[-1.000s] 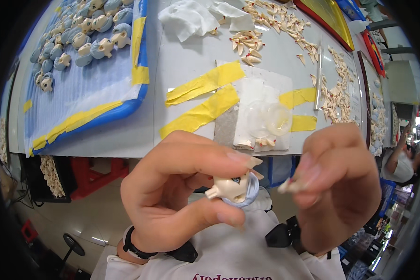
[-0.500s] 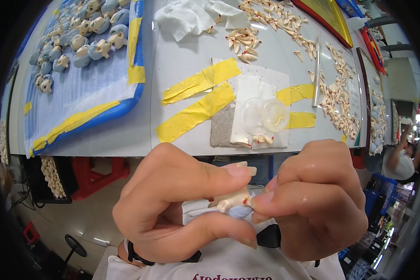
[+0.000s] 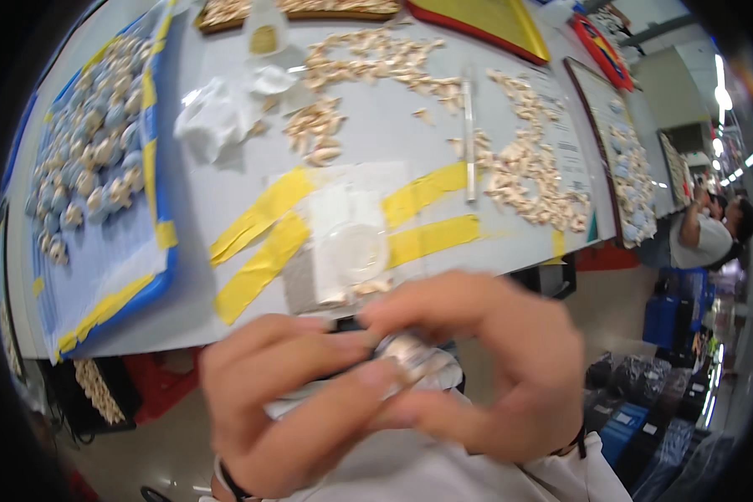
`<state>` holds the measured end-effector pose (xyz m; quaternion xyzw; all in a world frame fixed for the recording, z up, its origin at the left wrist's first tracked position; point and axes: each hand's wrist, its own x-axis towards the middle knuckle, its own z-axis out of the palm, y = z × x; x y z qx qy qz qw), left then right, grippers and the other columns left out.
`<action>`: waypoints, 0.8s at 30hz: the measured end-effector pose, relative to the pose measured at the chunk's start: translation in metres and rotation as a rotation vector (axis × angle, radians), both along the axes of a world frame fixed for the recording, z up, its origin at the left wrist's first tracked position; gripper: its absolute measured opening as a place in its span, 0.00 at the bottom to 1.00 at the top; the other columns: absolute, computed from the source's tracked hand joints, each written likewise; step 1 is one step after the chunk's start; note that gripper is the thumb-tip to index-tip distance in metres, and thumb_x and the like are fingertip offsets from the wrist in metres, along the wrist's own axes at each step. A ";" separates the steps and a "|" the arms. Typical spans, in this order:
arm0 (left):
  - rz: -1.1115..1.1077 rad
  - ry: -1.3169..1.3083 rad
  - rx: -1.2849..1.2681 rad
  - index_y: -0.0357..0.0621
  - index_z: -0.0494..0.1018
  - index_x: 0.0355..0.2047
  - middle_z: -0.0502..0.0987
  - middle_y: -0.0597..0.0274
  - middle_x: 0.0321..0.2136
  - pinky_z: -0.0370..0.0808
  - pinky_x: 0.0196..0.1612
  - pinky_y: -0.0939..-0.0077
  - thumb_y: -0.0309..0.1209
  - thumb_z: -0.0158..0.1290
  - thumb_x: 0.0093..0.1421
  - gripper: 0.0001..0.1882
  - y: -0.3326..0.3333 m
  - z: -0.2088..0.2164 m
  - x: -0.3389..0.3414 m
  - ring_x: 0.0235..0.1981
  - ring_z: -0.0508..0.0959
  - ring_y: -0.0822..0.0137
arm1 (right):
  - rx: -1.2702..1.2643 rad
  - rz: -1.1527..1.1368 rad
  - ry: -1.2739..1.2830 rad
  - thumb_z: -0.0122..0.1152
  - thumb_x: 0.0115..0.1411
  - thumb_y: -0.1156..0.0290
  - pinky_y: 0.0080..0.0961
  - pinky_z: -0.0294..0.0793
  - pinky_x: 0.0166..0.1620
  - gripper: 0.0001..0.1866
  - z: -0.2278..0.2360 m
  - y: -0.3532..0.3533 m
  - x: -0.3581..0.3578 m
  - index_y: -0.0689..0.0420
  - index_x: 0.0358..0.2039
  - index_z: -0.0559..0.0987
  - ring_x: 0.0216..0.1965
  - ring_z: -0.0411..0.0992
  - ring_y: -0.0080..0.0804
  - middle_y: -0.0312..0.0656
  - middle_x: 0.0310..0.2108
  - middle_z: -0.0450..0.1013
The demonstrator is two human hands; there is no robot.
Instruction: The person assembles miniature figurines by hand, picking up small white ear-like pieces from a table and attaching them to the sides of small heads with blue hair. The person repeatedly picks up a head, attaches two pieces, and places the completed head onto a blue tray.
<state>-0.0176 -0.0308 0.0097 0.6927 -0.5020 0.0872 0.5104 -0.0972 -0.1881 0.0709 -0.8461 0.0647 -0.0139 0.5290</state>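
From my remote seat I see both hands grasping one small head between them, just off the near edge of the counter: the left hand pinches it from the left, while the right hand curls finger and thumb around it from the right. I take the double hold as a way to steady something so small and round; blur keeps me from telling exactly where each fingertip presses. The dish stands on the pad close beyond the hands, probably for easy reach, and yellow tape runs over the counter on both sides of it, I suppose to stop the pad sliding. The blue tray at left carries many more heads, perhaps lined so that they don't get scuffed, while loose pieces lie on the far and right parts of the counter, split by a bar that seems to keep the piles apart. Against half a second ago, my view has swung, so the dish shows farther left and a bottle comes in at the far side. Then, the right fingertips pressed at the head's side with a red spot showing; now they wrap around it, and that spot is lost to me.
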 end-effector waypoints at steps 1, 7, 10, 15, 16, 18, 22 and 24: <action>0.076 -0.001 -0.015 0.35 0.68 0.34 0.70 0.50 0.34 0.67 0.39 0.68 0.37 0.55 0.50 0.17 0.002 0.001 0.001 0.36 0.70 0.58 | 0.088 -0.167 -0.005 0.63 0.46 0.75 0.18 0.68 0.38 0.21 0.002 -0.012 -0.006 0.66 0.41 0.70 0.35 0.69 0.24 0.42 0.35 0.70; 0.532 -0.080 0.230 0.34 0.67 0.43 0.70 0.53 0.42 0.64 0.49 0.67 0.26 0.48 0.56 0.14 0.055 0.005 0.059 0.46 0.68 0.58 | -0.557 -0.799 -0.016 0.53 0.50 0.77 0.15 0.64 0.32 0.10 -0.007 -0.188 -0.081 0.60 0.35 0.74 0.29 0.66 0.20 0.36 0.30 0.70; 0.565 -0.083 0.354 0.36 0.67 0.44 0.68 0.54 0.46 0.62 0.52 0.67 0.25 0.45 0.58 0.13 0.056 0.010 0.085 0.50 0.66 0.60 | -0.915 -0.530 0.140 0.52 0.46 0.79 0.19 0.65 0.35 0.12 -0.016 -0.228 -0.115 0.60 0.34 0.73 0.32 0.67 0.27 0.39 0.31 0.69; 0.532 -0.202 0.588 0.43 0.67 0.47 0.66 0.58 0.50 0.60 0.55 0.68 0.26 0.40 0.60 0.15 0.055 0.012 0.103 0.54 0.63 0.62 | -0.988 -0.676 0.212 0.52 0.43 0.80 0.23 0.67 0.37 0.12 -0.019 -0.212 -0.103 0.61 0.32 0.73 0.34 0.67 0.32 0.42 0.33 0.68; 0.504 -0.205 0.611 0.43 0.66 0.48 0.66 0.58 0.51 0.59 0.56 0.68 0.26 0.40 0.60 0.15 0.052 0.013 0.104 0.54 0.63 0.62 | -1.022 -0.670 0.155 0.52 0.43 0.80 0.23 0.67 0.37 0.12 -0.018 -0.205 -0.097 0.61 0.32 0.73 0.34 0.67 0.32 0.42 0.33 0.69; 0.412 -0.205 0.641 0.44 0.66 0.49 0.64 0.57 0.52 0.59 0.57 0.69 0.27 0.39 0.61 0.16 0.035 0.004 0.107 0.55 0.62 0.62 | -0.953 -0.642 0.084 0.53 0.43 0.79 0.23 0.67 0.37 0.12 -0.015 -0.188 -0.085 0.61 0.32 0.73 0.34 0.68 0.33 0.43 0.33 0.69; 0.436 -0.148 0.736 0.45 0.66 0.49 0.64 0.57 0.52 0.58 0.56 0.72 0.24 0.43 0.56 0.18 0.035 0.011 0.100 0.55 0.62 0.62 | -0.692 -0.412 0.053 0.55 0.43 0.78 0.24 0.66 0.36 0.09 -0.023 -0.164 -0.045 0.61 0.29 0.73 0.31 0.69 0.34 0.44 0.30 0.70; 0.439 -0.198 0.749 0.45 0.66 0.48 0.65 0.57 0.51 0.60 0.55 0.73 0.21 0.45 0.53 0.20 0.039 0.013 0.105 0.54 0.63 0.62 | -0.691 -0.353 0.104 0.55 0.43 0.78 0.24 0.66 0.35 0.08 -0.024 -0.166 -0.039 0.62 0.27 0.73 0.29 0.69 0.34 0.44 0.27 0.70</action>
